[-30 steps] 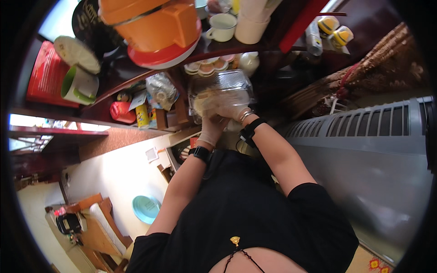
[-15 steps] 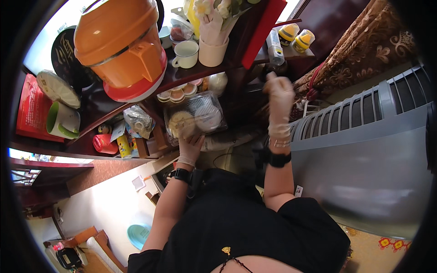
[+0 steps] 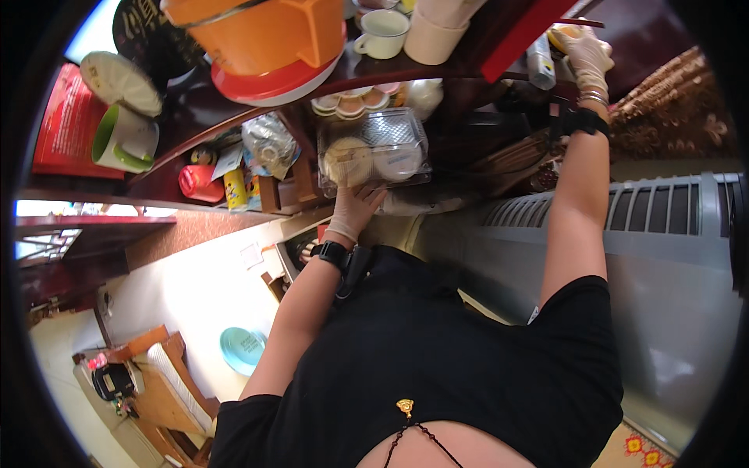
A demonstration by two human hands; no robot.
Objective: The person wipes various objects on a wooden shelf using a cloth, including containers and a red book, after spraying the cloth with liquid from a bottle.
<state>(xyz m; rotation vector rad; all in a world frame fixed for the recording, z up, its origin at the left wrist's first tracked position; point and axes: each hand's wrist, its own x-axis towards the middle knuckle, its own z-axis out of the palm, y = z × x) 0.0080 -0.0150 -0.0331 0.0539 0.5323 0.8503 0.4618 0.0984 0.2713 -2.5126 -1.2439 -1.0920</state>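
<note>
My left hand (image 3: pixel 355 210), in a pale glove, grips the near lower edge of a clear plastic box (image 3: pixel 398 134), with its fingers partly seen against the plastic. Inside the box are two round pieces, one cream (image 3: pixel 349 159) and one whiter (image 3: pixel 399 162). My right hand (image 3: pixel 587 53), also gloved, reaches up to the upper shelf at the far right. Its fingers are curled round a yellow-topped bottle (image 3: pixel 559 37), mostly covered by the hand. A clear bottle (image 3: pixel 540 62) stands just left of that hand.
Along the upper shelf are an orange appliance (image 3: pixel 257 35), a white enamel mug (image 3: pixel 382 35) and a green-and-white mug (image 3: pixel 125 139). Small round tubs (image 3: pixel 351 101) and bagged items (image 3: pixel 270 144) fill the lower shelf. A grey slatted unit (image 3: pixel 608 265) stands at right.
My right hand has risen rightward from below the shelf to the yellow-topped bottles and closed round one. My left hand stays at the box. The whole view has shifted.
</note>
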